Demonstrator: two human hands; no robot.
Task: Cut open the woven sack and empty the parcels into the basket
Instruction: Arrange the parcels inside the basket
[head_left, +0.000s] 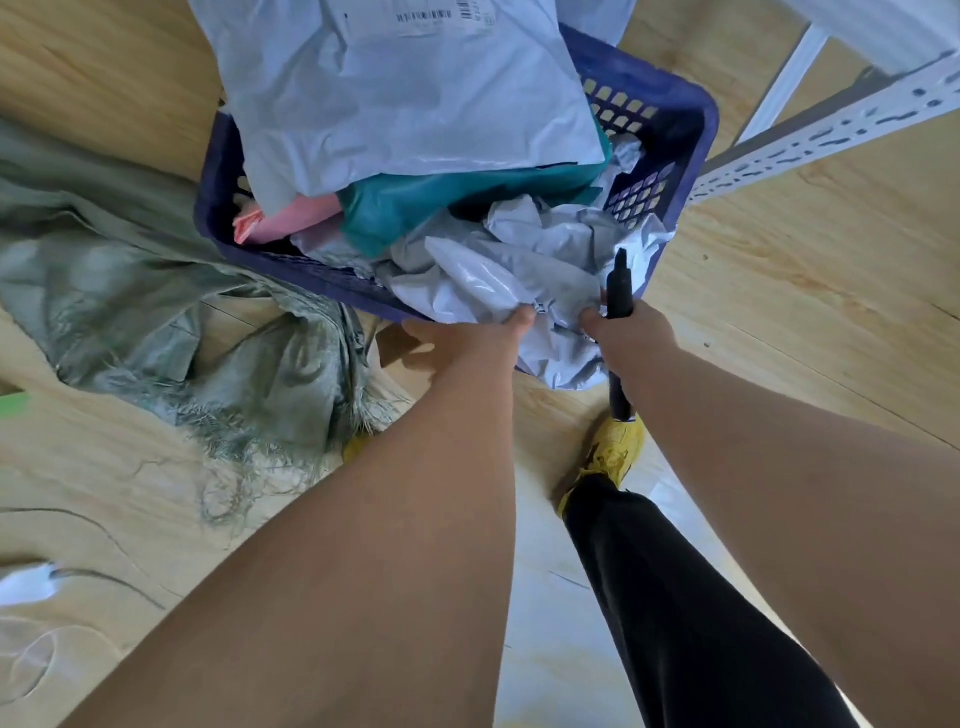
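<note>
Head view puts both of my arms reaching down to the near rim of the blue basket (685, 140), which stands on the wooden floor (779, 270) and is heaped with parcels (395, 114): a big pale mailer on top, a teal one and a pink one under it, crumpled grey bags along the near edge. My left hand (467, 338) pinches a fold of the grey parcel (493, 280) that spills over that near rim, its grip clamped on the plastic with thumb on top. I judge it is there to tuck or pull this last bag fully inside. My right hand (628, 332) is wrapped round a black cutter (619, 291), grip closed on its handle, tip pointing up and away over the basket's near right corner, which I read as keeping the tool clear of the bags while the hand helps steady them. The grey parcel lies between the two grips, touching both. The woven sack (156, 291) lies flat and limp on the floor just left of the basket, frayed edge toward me, so it looks cut and emptied. A metal shelf frame (831, 130) stands beyond the basket's right side
</note>
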